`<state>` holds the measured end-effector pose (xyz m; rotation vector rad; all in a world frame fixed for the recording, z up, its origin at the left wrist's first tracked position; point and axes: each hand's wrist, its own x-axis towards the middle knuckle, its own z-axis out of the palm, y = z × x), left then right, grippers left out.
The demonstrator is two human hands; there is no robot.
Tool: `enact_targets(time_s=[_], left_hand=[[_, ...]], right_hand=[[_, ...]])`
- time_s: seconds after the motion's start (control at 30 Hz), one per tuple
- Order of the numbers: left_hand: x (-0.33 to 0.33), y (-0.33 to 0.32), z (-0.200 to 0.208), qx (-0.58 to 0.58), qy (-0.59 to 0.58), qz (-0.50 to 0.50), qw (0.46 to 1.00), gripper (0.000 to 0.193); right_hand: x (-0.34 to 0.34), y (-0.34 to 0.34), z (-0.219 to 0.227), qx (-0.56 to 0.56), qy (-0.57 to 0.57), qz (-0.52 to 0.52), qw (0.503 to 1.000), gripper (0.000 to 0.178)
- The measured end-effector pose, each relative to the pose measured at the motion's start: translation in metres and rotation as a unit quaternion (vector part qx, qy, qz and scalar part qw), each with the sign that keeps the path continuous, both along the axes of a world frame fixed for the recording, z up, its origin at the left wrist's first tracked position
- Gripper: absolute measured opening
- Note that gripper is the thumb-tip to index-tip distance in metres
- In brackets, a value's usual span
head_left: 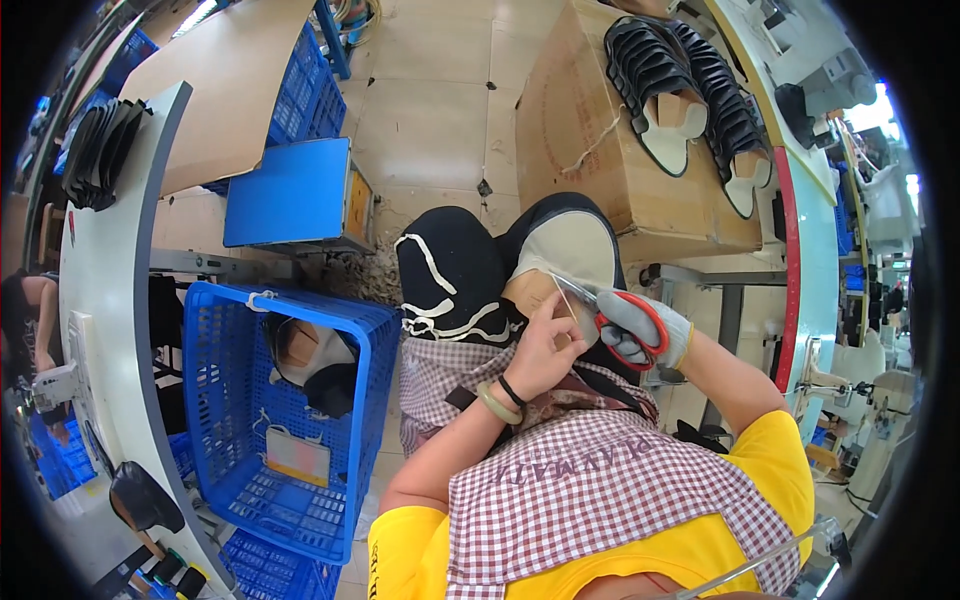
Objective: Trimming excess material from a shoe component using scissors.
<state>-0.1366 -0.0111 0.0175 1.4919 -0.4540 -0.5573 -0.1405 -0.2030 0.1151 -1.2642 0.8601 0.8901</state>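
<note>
A shoe upper [566, 245] with a cream lining, black edge and tan patch lies across my right thigh. My right hand [645, 332], in a grey-white glove, grips red-handled scissors [655, 318]. Their blades point left over the upper, beside my left fingertips; how far they are parted is hard to tell. Bare and wearing a bangle and a black band, my left hand [548, 348] pinches a thin pale strip [572, 305] at the upper. Curled white trimmings [428, 262] lie on the black cloth over my left leg.
At my left, a blue plastic basket [372, 400] holds shoe uppers [312, 355]. Stacked black uppers [650, 75] rest on a cardboard box [570, 130] ahead right. A white bench [115, 330] stands left, a red-edged table [812, 270] right. A blue-topped stool [288, 195] is ahead left.
</note>
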Motion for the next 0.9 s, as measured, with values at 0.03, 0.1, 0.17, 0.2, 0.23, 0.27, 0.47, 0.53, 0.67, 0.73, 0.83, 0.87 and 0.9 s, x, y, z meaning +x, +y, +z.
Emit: enact_targets(time_s=[0.03,0.1,0.17,0.2,0.23,0.27,0.47,0.53,0.67,0.73,0.83,0.87,0.9], left_hand=[[-0.001,0.001,0.002,-0.003,0.001,0.002,1.0,0.007],[-0.003,0.003,0.005,-0.018,0.025,-0.011,0.999,0.007],[-0.004,0.006,0.006,-0.028,0.029,-0.013,0.999,0.007],[-0.004,0.007,0.006,-0.034,0.033,-0.012,0.999,0.008],[-0.005,0.008,0.007,-0.036,0.033,-0.009,0.999,0.008],[-0.006,0.008,0.009,-0.048,0.011,0.019,0.999,0.008],[0.0,0.016,0.02,-0.099,-0.009,0.028,0.995,0.007],[0.008,0.018,0.027,-0.109,-0.12,0.012,0.987,0.009],[0.021,0.008,-0.021,-0.172,-0.006,0.029,0.985,0.007],[0.03,0.007,-0.024,-0.275,0.133,0.076,0.949,0.012],[0.037,0.005,-0.022,-0.289,0.278,0.139,0.905,0.008],[0.036,0.0,-0.026,-0.24,0.263,0.167,0.92,0.011],[0.035,-0.005,-0.029,-0.192,0.244,0.196,0.93,0.014]], right_hand=[[0.004,0.002,0.0,-0.015,0.0,0.014,1.0,0.036],[0.007,0.002,-0.011,-0.013,-0.003,-0.006,1.0,0.037],[0.008,0.003,-0.013,-0.012,-0.008,-0.028,1.0,0.037],[0.012,0.008,-0.008,-0.021,-0.007,-0.009,1.0,0.037],[0.014,0.011,-0.006,-0.031,-0.007,0.009,0.999,0.037],[0.012,0.011,-0.008,-0.032,-0.007,0.011,0.999,0.037],[-0.034,0.01,-0.018,0.134,-0.016,-0.147,0.98,0.042],[-0.053,0.01,-0.022,0.156,-0.063,-0.166,0.972,0.043],[-0.074,0.001,-0.048,0.244,-0.097,-0.221,0.939,0.047],[-0.079,-0.002,-0.046,0.282,-0.102,-0.247,0.921,0.045],[-0.078,-0.011,-0.038,0.293,-0.099,-0.225,0.924,0.044],[-0.079,-0.012,-0.031,0.244,-0.106,-0.204,0.942,0.045],[-0.076,-0.01,-0.02,0.247,-0.106,-0.201,0.942,0.045]])
